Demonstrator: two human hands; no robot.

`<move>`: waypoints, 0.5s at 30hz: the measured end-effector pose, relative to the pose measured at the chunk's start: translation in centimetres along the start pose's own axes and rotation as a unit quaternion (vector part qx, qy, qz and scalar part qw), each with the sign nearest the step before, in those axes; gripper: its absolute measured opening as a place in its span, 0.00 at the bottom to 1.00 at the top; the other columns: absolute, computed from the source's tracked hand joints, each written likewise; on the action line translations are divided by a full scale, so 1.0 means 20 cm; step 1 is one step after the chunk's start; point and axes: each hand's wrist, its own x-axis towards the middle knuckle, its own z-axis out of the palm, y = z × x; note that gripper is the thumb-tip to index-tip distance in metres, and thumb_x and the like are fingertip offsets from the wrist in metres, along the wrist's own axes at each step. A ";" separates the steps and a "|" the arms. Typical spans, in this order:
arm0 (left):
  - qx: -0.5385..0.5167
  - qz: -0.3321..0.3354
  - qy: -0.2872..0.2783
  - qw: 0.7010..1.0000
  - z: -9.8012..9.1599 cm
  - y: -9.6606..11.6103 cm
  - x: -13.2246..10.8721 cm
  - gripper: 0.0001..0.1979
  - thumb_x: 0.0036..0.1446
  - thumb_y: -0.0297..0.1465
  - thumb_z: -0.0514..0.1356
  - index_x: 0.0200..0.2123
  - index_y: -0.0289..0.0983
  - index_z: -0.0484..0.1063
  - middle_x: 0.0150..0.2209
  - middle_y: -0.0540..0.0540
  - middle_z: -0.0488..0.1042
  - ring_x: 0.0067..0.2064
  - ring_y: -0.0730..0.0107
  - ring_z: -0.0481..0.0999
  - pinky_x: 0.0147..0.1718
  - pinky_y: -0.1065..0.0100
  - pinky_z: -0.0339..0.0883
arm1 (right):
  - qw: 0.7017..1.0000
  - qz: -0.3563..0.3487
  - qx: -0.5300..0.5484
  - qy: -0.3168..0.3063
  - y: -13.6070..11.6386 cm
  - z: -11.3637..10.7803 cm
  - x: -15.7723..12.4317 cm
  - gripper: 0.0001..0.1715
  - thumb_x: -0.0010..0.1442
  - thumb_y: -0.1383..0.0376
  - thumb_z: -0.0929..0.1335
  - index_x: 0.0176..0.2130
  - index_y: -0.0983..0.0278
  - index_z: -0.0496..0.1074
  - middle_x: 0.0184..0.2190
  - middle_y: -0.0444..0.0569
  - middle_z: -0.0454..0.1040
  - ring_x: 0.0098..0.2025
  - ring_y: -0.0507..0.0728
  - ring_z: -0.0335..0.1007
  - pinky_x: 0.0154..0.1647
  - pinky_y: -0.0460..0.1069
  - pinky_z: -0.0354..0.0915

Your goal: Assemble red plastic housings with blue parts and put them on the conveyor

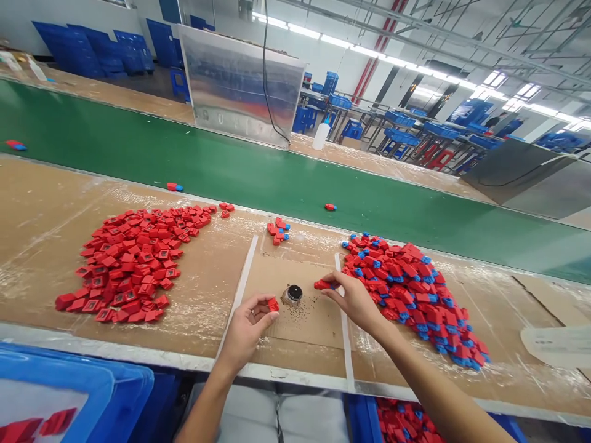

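Note:
Between thumb and fingers, my left hand (247, 329) pinches a small red plastic block (273, 304). Across from it, my right hand (353, 298) grips a red and blue plastic piece (323, 285), its blue end mostly covered by the fingers. A round black-topped metal fixture (294, 293) sits in the worktop between both hands, with dark crumbs scattered around it. To the left spreads a heap of red blocks (133, 258). On the right, close to my right forearm, lies a pile of red and blue pieces (410, 289).
A green conveyor belt (258, 178) crosses behind the worktop, carrying several red and blue pieces. A small cluster of pieces (278, 231) lies near its edge. Blue bins (69, 375) stand below at left. A white bottle (321, 134) stands beyond the belt.

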 end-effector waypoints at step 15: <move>-0.048 -0.007 -0.034 0.998 0.00 -0.01 -0.03 0.14 0.51 0.32 0.67 0.42 0.36 0.74 0.38 0.45 0.77 0.40 0.68 0.74 0.41 0.70 0.67 | 0.997 -0.042 -0.021 -0.059 -0.27 -0.02 0.03 0.06 0.65 0.65 0.63 0.42 0.61 0.69 0.39 0.50 0.76 0.40 0.57 0.74 0.39 0.49 0.67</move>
